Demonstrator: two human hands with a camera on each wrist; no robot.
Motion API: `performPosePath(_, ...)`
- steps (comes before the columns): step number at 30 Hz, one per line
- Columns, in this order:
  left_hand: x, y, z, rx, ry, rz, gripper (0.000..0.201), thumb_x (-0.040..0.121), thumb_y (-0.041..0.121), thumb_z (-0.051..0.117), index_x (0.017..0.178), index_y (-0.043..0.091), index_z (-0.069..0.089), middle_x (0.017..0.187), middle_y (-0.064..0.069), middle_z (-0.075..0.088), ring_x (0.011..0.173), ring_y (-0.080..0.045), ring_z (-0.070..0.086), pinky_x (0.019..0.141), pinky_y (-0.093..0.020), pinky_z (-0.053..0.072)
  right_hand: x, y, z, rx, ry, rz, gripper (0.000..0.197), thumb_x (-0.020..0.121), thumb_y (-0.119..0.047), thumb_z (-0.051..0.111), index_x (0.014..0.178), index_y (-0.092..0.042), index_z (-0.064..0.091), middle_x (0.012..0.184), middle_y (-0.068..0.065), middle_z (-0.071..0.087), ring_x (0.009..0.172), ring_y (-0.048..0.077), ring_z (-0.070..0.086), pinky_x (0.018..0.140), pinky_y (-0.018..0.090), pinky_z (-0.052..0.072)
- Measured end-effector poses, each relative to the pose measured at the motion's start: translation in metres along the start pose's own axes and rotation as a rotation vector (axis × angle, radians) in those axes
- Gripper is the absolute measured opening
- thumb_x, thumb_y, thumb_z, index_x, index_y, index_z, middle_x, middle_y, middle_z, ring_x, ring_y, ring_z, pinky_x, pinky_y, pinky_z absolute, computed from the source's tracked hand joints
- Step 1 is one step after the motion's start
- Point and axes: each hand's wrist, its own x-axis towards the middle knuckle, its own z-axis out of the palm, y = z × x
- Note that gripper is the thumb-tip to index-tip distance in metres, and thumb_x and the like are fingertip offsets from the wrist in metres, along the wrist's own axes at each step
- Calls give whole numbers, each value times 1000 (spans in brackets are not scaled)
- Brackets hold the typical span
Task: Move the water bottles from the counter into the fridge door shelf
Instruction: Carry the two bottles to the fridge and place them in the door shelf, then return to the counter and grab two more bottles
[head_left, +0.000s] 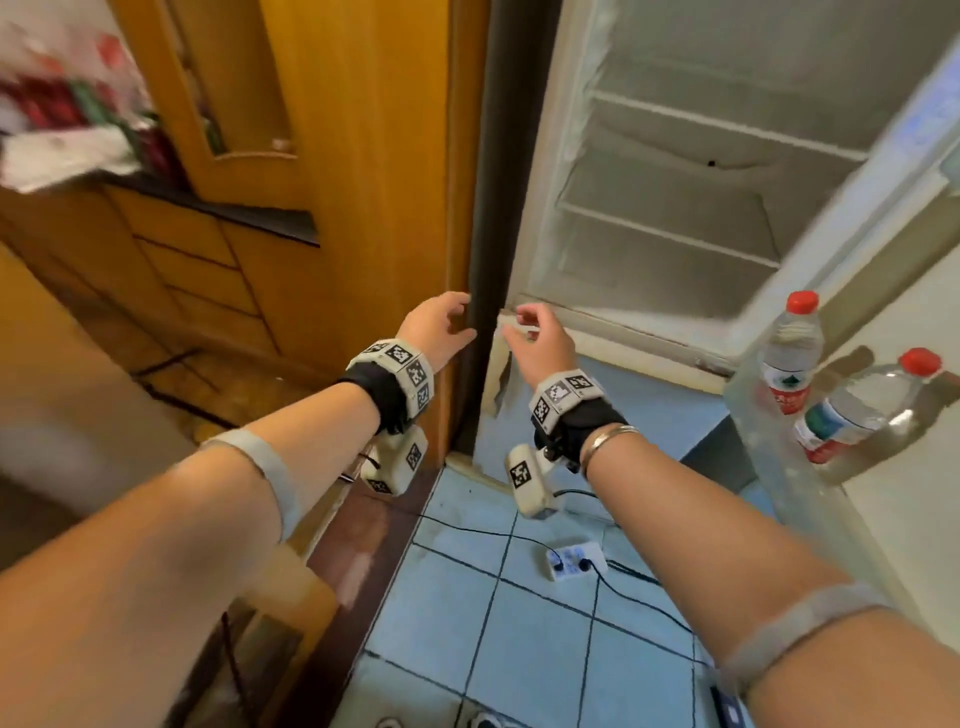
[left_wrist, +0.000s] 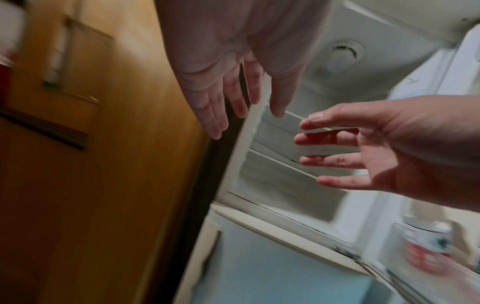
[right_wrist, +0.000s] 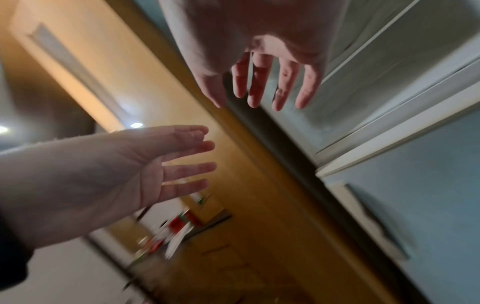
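Observation:
Two clear water bottles with red caps sit in the fridge door shelf (head_left: 769, 457) at the right: one bottle (head_left: 789, 358) upright, the other bottle (head_left: 862, 410) leaning to the right. The left wrist view catches one blurred bottle (left_wrist: 426, 244). My left hand (head_left: 460, 318) hovers by the dark edge between the wooden cabinet and the fridge, fingers relaxed, holding nothing. My right hand (head_left: 522, 327) floats beside it at the fridge's lower front lip, also empty. Both wrist views show spread, straight fingers: left hand (left_wrist: 244, 107), right hand (right_wrist: 259, 100).
The open fridge compartment (head_left: 675, 208) has bare white shelves. A tall wooden cabinet (head_left: 337, 156) stands to its left. Blurred red and white packages (head_left: 67, 130) lie on the dark counter at far left. A power strip (head_left: 574, 560) with cables lies on the blue tiled floor.

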Motion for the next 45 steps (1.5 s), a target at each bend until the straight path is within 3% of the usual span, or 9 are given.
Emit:
performPosePath(9, -106, -56, -66, -2, 363, -265, 40, 90, 17, 56, 129, 21, 50, 129, -2, 57, 122, -20, 52, 96, -30, 45, -45, -59, 81, -41, -434, -318, 27, 91, -28, 55, 115, -15, 55, 118, 4, 62, 103, 17, 56, 85, 25, 43)
performPosePath(16, -232, -88, -99, -40, 530, -478, 34, 90, 11, 53, 124, 11, 55, 118, -3, 60, 111, -18, 56, 96, -29, 42, -138, -95, 139, -83, -752, -496, 22, 91, -26, 55, 106, -10, 61, 107, 5, 66, 97, 19, 60, 80, 24, 43)
performPosePath(19, -295, -97, -108, -71, 595, -546, 36, 90, 11, 54, 126, 11, 53, 125, -6, 59, 117, -19, 54, 99, -28, 42, -188, -109, 162, -70, -877, -522, 24, 91, -25, 55, 108, -9, 62, 97, 2, 63, 86, 15, 58, 73, 24, 44)
performPosePath(22, -376, -110, -116, -70, 708, -659, 34, 91, 12, 53, 125, 16, 54, 125, -3, 59, 110, -16, 55, 84, -13, 45, -256, -126, 189, -39, -1044, -575, 23, 91, -23, 54, 107, -7, 60, 91, 0, 58, 82, 14, 55, 69, 25, 42)
performPosePath(25, -459, -120, -122, -20, 828, -755, 32, 89, 15, 55, 121, 18, 57, 122, -3, 62, 113, -20, 57, 98, -28, 44, -330, -141, 207, -99, -1163, -695, 26, 93, -25, 53, 110, -7, 61, 94, 0, 59, 87, 13, 55, 77, 24, 43)
performPosePath(34, -716, -128, -128, 8, 1091, -1020, 33, 89, 9, 55, 121, 11, 57, 120, -8, 63, 116, -23, 55, 97, -29, 42, -575, -172, 236, -84, -1437, -878, 23, 92, -21, 52, 108, -8, 63, 110, 9, 67, 100, 22, 63, 76, 19, 39)
performPosePath(39, -833, -120, -114, -79, 1222, -1127, 34, 90, 4, 52, 124, 7, 53, 129, -12, 55, 124, -27, 48, 100, -34, 41, -694, -185, 236, -75, -1597, -1018, 23, 94, -22, 50, 110, -11, 61, 104, 2, 63, 90, 15, 59, 68, 18, 38)
performPosePath(43, -918, -100, -101, -99, 1358, -1228, 38, 90, 3, 52, 128, 6, 51, 126, -7, 55, 117, -22, 51, 81, -5, 44, -779, -190, 236, -72, -1711, -1119, 24, 95, -26, 49, 116, -19, 60, 115, 2, 62, 99, 18, 59, 57, 11, 40)
performPosePath(45, -957, -89, -94, 34, 1383, -1336, 38, 89, 10, 54, 126, 13, 54, 128, -6, 57, 116, -23, 53, 94, -24, 46, -818, -191, 231, -62, -1791, -1127, 28, 96, -29, 46, 120, -21, 58, 121, 7, 62, 102, 22, 59, 66, 20, 45)
